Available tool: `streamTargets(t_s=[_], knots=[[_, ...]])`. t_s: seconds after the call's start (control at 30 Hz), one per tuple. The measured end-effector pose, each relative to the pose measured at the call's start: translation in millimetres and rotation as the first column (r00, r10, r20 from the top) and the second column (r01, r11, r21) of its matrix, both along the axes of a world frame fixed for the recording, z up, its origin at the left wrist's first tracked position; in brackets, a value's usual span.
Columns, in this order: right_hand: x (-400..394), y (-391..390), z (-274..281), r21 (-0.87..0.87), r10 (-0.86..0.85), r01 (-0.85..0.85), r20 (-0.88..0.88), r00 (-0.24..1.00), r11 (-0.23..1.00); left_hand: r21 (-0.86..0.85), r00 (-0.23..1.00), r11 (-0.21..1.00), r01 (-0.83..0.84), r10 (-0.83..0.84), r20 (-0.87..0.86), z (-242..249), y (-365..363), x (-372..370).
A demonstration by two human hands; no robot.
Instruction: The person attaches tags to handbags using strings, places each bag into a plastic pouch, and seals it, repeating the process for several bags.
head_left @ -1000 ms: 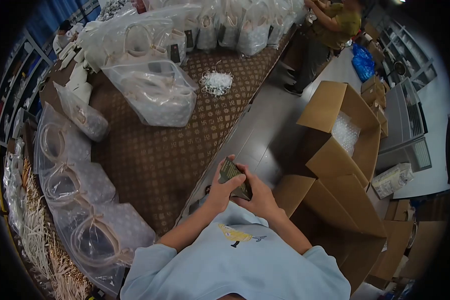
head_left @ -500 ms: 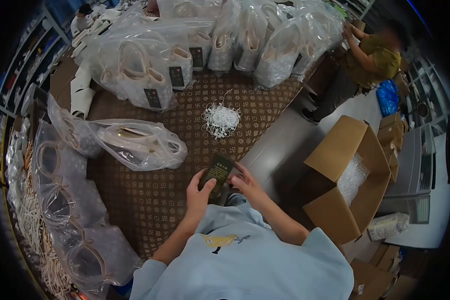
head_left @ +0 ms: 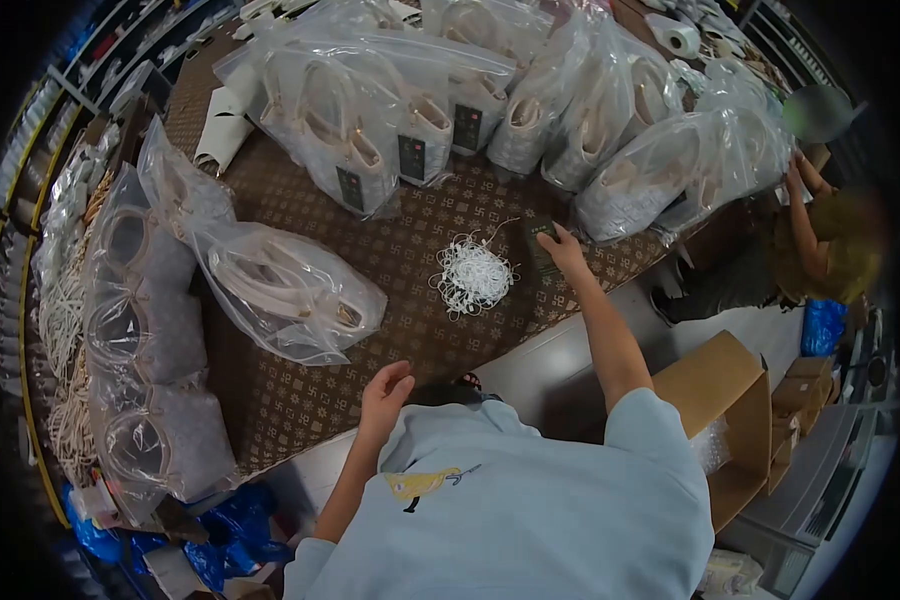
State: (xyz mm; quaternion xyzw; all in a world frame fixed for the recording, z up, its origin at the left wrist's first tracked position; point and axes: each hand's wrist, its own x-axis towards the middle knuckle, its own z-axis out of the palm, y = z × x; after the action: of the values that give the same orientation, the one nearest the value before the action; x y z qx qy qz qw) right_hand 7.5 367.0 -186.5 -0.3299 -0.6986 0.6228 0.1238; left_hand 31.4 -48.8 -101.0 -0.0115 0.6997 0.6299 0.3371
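Note:
My right hand (head_left: 565, 250) reaches over the table and is closed on a stack of dark green cards (head_left: 542, 252), just right of a pile of white strings (head_left: 473, 276). At the table's near edge my left hand (head_left: 387, 389) is held with its fingers curled but apart, and nothing shows in it. Beyond it on the table lies a light handbag in clear plastic (head_left: 288, 290).
Plastic-wrapped handbags (head_left: 335, 135) line the table's far side, some with dark tags; more wrapped bags (head_left: 160, 345) stand at the left. An open cardboard box (head_left: 705, 385) is on the right. A co-worker (head_left: 825, 240) stands at the far right.
My right hand has carried the cards forward and right, beside the white strings. My left hand has let go of them and stays near my body. The view has shifted.

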Motion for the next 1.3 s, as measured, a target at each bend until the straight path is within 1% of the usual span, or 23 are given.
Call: streamTargets(t_s=[0.03, 0.07, 0.1, 0.13, 0.2, 0.3, 0.33, 0.43, 0.53, 0.6, 0.67, 0.73, 0.77, 0.83, 1.03, 1.07, 1.1, 1.13, 1.17, 1.2, 1.23, 1.27, 1.3], knots=[[-5, 3, -3, -0.005, 0.023, -0.023, 0.004, 1.000, 1.000, 0.015, 0.998, 0.998, -0.058, 0.058, 0.004, -7, -9, 2], [-8, 7, -6, 0.305, -0.021, -0.043, 0.202, 0.979, 0.951, 0.031, 0.993, 0.993, -0.115, 0.115, 0.012, -13, -16, 5], [-10, 6, -4, 0.579, -0.123, -0.121, 0.365, 0.923, 0.807, 0.021, 0.983, 0.984, -0.179, 0.180, -0.021, -10, -20, 9], [-10, 3, -2, 0.580, -0.107, -0.140, 0.371, 0.923, 0.802, 0.023, 0.980, 0.980, -0.198, 0.199, -0.014, -12, -25, 12], [-3, -13, 5, 0.801, -0.296, -0.101, 0.331, 0.896, 0.590, -0.048, 0.921, 0.920, -0.389, 0.389, -0.011, -16, -38, 22], [-1, -33, 18, 0.819, -0.328, -0.180, 0.405, 0.853, 0.544, -0.032, 0.891, 0.892, -0.451, 0.452, 0.047, -23, -50, 30], [-1, -30, 18, 0.818, -0.325, -0.182, 0.407, 0.854, 0.545, -0.024, 0.877, 0.880, -0.474, 0.475, 0.073, -24, -50, 31], [-2, -26, 14, 0.747, -0.338, -0.170, 0.476, 0.812, 0.643, -0.039, 0.894, 0.895, -0.444, 0.445, 0.041, -20, -45, 27], [3, -23, 12, 0.748, -0.324, -0.140, 0.437, 0.839, 0.648, -0.067, 0.907, 0.905, -0.419, 0.421, 0.005, -11, -28, 21], [5, -24, 13, 0.752, -0.336, -0.036, 0.336, 0.880, 0.658, -0.057, 0.924, 0.923, -0.380, 0.381, 0.002, -8, -16, 17], [7, -23, 15, 0.733, -0.337, 0.007, 0.305, 0.891, 0.681, -0.045, 0.940, 0.939, -0.342, 0.342, -0.007, -12, -12, 15], [8, -21, 18, 0.713, -0.343, 0.053, 0.269, 0.900, 0.699, 0.151, 0.970, 0.959, -0.240, 0.232, 0.068, -18, -6, 10], [10, -20, 20, 0.715, -0.335, 0.041, 0.276, 0.901, 0.698, 0.153, 0.972, 0.961, -0.231, 0.224, 0.067, -19, -3, 11], [12, -18, 22, 0.719, -0.335, 0.035, 0.279, 0.900, 0.694, 0.015, 0.981, 0.981, -0.192, 0.192, 0.014, 5, 20, 9], [21, -12, 26, 0.683, -0.274, 0.010, 0.279, 0.920, 0.731, 0.036, 0.994, 0.995, -0.090, 0.092, -0.057, 15, 48, 5], [22, -12, 29, 0.596, -0.211, 0.058, 0.190, 0.959, 0.801, 0.036, 0.994, 0.995, -0.089, 0.091, -0.060, 15, 53, 4], [23, -13, 35, 0.497, -0.155, 0.089, 0.092, 0.984, 0.863, 0.036, 0.999, 0.999, -0.016, 0.018, -0.031, 16, 58, 3], [24, -21, 44, 0.496, -0.153, 0.089, 0.091, 0.984, 0.864, 0.037, 0.999, 0.998, 0.055, -0.054, -0.003, 18, 65, 1], [28, -33, 53, 0.236, -0.044, 0.048, -0.024, 0.999, 0.971, 0.034, 0.999, 0.998, 0.051, -0.051, -0.002, 22, 73, -1], [32, -48, 67, -0.035, 0.032, -0.038, -0.162, 0.986, 0.999, 0.099, 0.992, 0.989, 0.111, -0.103, -0.077, 31, 86, -3], [39, -64, 92, -0.078, 0.133, -0.147, -0.159, 0.978, 0.986, 0.158, 0.977, 0.972, 0.172, -0.148, -0.154, 41, 98, -6], [46, -80, 107, -0.033, 0.260, -0.275, -0.232, 0.937, 0.961, 0.155, 0.978, 0.974, 0.165, -0.141, -0.152, 49, 111, -9], [52, -95, 117, 0.020, 0.380, -0.393, -0.297, 0.876, 0.920, 0.268, 0.965, 0.954, 0.134, -0.065, -0.253, 57, 123, -13]])
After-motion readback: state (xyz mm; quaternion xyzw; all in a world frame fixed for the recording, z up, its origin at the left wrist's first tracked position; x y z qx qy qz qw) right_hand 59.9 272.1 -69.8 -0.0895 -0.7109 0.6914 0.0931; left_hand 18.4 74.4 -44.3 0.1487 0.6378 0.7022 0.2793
